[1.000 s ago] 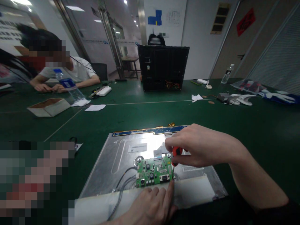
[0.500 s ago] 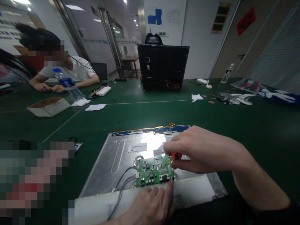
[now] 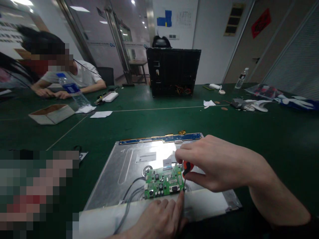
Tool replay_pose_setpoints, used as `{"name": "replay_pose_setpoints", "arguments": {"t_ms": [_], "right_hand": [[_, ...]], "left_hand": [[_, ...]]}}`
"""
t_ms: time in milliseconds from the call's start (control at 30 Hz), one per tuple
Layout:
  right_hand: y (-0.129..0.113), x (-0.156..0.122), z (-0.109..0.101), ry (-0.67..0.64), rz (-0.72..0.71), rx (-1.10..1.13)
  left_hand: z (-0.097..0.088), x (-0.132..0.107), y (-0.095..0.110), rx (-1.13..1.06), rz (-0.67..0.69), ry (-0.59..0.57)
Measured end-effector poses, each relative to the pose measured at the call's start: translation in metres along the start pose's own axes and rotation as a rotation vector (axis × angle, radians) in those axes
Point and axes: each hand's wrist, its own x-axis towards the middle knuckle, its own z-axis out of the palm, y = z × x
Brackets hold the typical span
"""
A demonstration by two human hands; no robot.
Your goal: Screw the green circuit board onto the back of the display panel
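My right hand (image 3: 211,162) grips a small screwdriver (image 3: 187,168) with a red and black handle. Its thin shaft points down at the right front corner of a green circuit board (image 3: 163,181). Beside the shaft's tip, the outstretched index finger of my left hand (image 3: 159,217) touches that corner, while its other fingers lie on a white strip. The board rests on the silvery metal back of a display panel (image 3: 104,187), and grey and black cables (image 3: 128,205) leave its left side. The screw under the tip is too small to make out.
A dark monitor casing (image 3: 173,71) stands across the green table. To the left are a cardboard box (image 3: 53,113), a tilted plastic bottle (image 3: 74,89) and a seated person (image 3: 84,76). White gloves (image 3: 256,105) and another bottle (image 3: 241,78) are at the far right.
My right hand has shifted slightly right, its wrist and thumb a little lower, and more of the screwdriver handle shows. My left hand and the board stay in place.
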Motion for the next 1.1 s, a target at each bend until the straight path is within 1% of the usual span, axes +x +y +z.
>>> {"name": "replay_pose_setpoints", "arguments": {"t_ms": [600,767,1100], "right_hand": [[-0.0011,0.0003,0.0021,0.007,0.004,-0.042],[-0.0015,-0.0024,0.0019,-0.013,0.013,-0.025],[-0.0036,-0.0025,0.0022,-0.017,0.01,-0.038]], "left_hand": [[-0.001,-0.0001,0.0005,-0.008,-0.005,-0.004],[-0.0005,-0.0009,0.0006,-0.006,-0.001,0.016],[-0.0028,-0.0005,-0.0002,0.003,0.0,-0.012]]}}
